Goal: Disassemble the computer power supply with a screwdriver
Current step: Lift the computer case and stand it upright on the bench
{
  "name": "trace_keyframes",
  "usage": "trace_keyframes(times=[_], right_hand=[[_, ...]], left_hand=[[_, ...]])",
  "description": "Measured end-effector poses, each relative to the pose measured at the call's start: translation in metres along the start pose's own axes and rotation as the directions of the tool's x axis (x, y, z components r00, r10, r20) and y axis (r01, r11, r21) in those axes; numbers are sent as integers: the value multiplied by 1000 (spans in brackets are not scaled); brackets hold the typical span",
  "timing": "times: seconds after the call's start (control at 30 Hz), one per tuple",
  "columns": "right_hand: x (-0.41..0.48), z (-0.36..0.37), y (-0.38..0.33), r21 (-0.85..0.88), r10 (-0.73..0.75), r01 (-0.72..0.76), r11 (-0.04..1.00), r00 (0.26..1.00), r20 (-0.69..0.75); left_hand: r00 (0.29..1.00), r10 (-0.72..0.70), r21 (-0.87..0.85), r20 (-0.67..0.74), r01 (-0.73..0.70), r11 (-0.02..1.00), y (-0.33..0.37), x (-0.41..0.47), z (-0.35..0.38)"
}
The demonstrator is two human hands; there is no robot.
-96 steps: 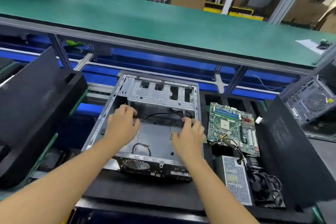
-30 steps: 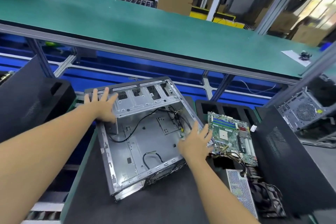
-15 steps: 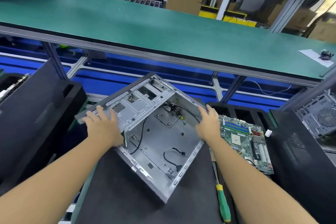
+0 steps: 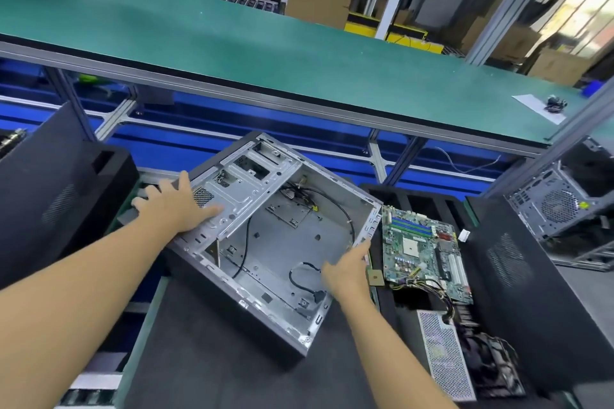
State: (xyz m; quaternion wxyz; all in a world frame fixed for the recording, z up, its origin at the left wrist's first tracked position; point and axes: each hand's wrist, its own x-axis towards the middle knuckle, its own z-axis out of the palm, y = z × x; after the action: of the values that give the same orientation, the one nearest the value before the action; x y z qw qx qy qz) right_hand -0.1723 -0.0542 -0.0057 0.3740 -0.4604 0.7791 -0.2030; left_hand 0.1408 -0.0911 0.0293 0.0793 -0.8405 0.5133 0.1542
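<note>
Dark matting covers the surface (image 4: 216,362) below a green conveyor (image 4: 232,30), cardboard (image 4: 315,3) stacked behind. The left hand (image 4: 172,206) presses spread, straight fingers (image 4: 183,182) on the skewed computer case (image 4: 282,242); the right hand (image 4: 345,272) touches its right rim, grip unclear. A hard shove could knock the case into the motherboard (image 4: 422,252) beside it, near the power supply (image 4: 445,359) lying lower right.

Bright even overhead light, wide-angle edge bending, slight blur.
</note>
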Motion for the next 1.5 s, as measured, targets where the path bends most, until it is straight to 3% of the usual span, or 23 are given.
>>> trace_keyframes(times=[0.3, 0.53, 0.63, 0.7, 0.73, 0.8, 0.87, 0.9, 0.97, 1.07, 1.3, 1.5], right_hand=[[29, -19, -13, -230, -104, 106, 967, 994, 22], [99, -35, -60, -499, -255, 305, 811, 952, 168], [113, -32, -75, -540, -163, 242, 806, 968, 190], [95, -25, -78, -647, -226, 219, 730, 971, 73], [81, -19, -76, -678, -332, 256, 689, 943, 19], [41, 4, -67, -637, -494, 388, 666, 869, 13], [-4, 34, -52, -517, -436, 476, 711, 876, 206], [-25, 46, -43, -506, -376, 483, 715, 875, 305], [-52, 60, -27, -600, -474, 550, 582, 828, 300], [-62, 53, -19, -639, -701, 652, 408, 672, 239], [-44, 41, -16, -578, -822, 750, 322, 524, 222], [13, 3, -31, -518, -773, 819, 246, 489, 405]], left_hand=[[996, -83, 49, 15, 83, 995, -6, -38, 18], [987, -155, -111, 45, 159, 981, 4, -77, 34], [995, -94, 65, 34, 92, 994, 3, -77, 23], [998, -27, 204, -53, 37, 978, 0, -67, 8], [996, 34, 248, -86, -12, 969, -1, -58, 0], [958, 280, 353, -57, -243, 904, 5, -37, -12], [873, 486, 385, 50, -466, 797, 16, -20, -16], [851, 520, 369, 78, -509, 778, 18, -14, -13], [861, 500, 285, 96, -505, 815, 16, -6, -1], [879, 475, 236, 41, -470, 851, 8, -3, 14], [908, 408, 309, -100, -361, 880, 1, -8, 24], [945, 319, 312, -77, -282, 908, 4, -44, 25]])
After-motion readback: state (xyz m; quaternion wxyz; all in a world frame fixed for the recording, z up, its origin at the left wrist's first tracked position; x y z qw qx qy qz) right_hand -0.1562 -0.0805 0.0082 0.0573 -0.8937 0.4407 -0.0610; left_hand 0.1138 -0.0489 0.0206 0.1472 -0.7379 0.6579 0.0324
